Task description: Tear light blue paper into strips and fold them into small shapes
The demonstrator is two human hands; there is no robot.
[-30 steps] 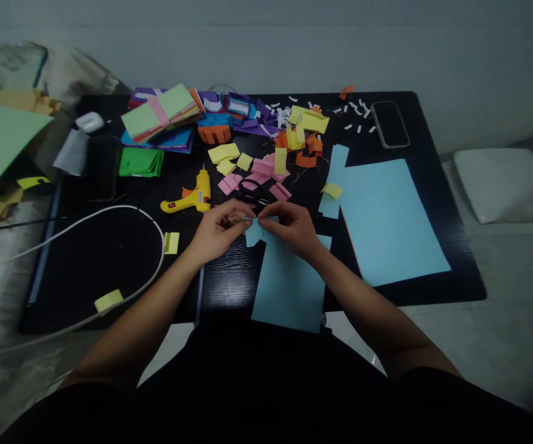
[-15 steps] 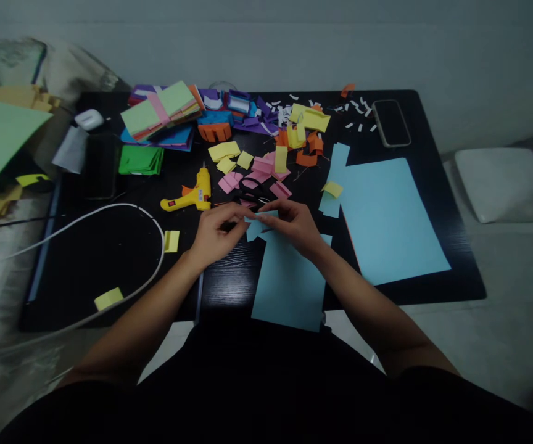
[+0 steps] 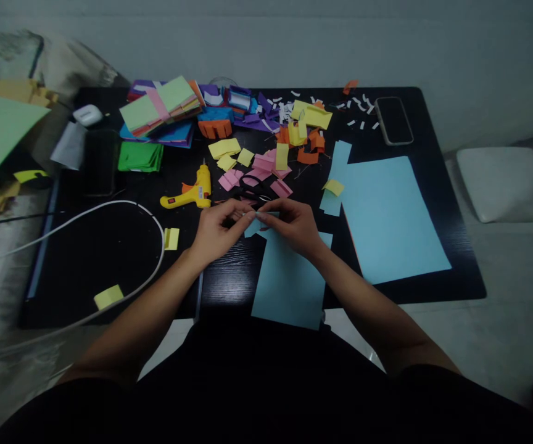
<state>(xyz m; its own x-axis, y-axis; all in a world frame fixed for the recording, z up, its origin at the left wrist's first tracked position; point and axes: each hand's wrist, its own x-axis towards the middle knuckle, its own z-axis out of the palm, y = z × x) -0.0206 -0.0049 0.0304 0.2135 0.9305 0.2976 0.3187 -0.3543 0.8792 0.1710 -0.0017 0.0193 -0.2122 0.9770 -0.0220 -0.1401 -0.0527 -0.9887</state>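
Both hands meet over the middle of the black table. My left hand and my right hand pinch a small light blue paper piece between their fingertips, just above a light blue paper sheet lying in front of me. Black scissors lie right behind the hands, among pink paper scraps.
A yellow glue gun lies left of the hands with a white cable looping past it. A large light blue sheet sits to the right, a phone at the back right. Stacks of coloured paper and scraps crowd the back.
The hands stay in place while the fingers keep working the small blue piece; the left hand drew back a little, then closed in again.
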